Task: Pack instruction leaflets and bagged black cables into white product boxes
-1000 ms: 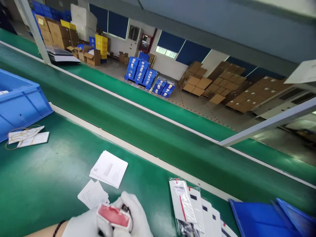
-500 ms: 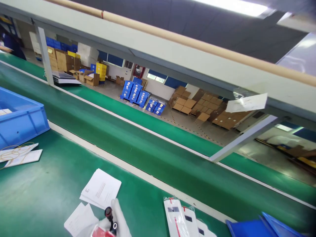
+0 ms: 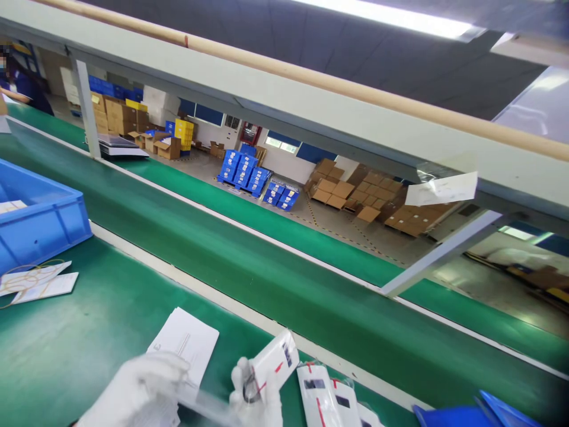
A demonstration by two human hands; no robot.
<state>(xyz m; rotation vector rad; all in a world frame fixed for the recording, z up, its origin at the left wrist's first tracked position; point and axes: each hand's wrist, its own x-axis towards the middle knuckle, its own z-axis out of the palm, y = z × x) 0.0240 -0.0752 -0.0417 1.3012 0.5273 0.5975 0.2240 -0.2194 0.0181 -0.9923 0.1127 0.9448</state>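
In the lower middle, my right hand (image 3: 260, 403), in a white glove, is closed on a white packet (image 3: 280, 356) with red marks and a dark label. A black loop (image 3: 251, 388) shows among its fingers. To the left, my gloved left hand (image 3: 149, 379) reaches over the front of a stack of printed white papers (image 3: 191, 338), fingers bent together and blurred. A pale, smeared strip (image 3: 207, 406) runs from its fingertips toward my right hand; what it is I cannot make out. Similar packets in clear plastic (image 3: 322, 394) lie just right of my right hand.
A blue crate (image 3: 48, 222) stands at the left, with cards and rubber bands (image 3: 44, 284) before it. Blue bins (image 3: 471, 412) sit at bottom right. Beyond the green bench runs a recessed belt (image 3: 213, 255), under a shelf beam (image 3: 267, 89) on posts. A person is at far left.
Half a second ago one gloved hand held a black item and something red near the papers. Now both hands show, the right with a white packet, the left across the papers.
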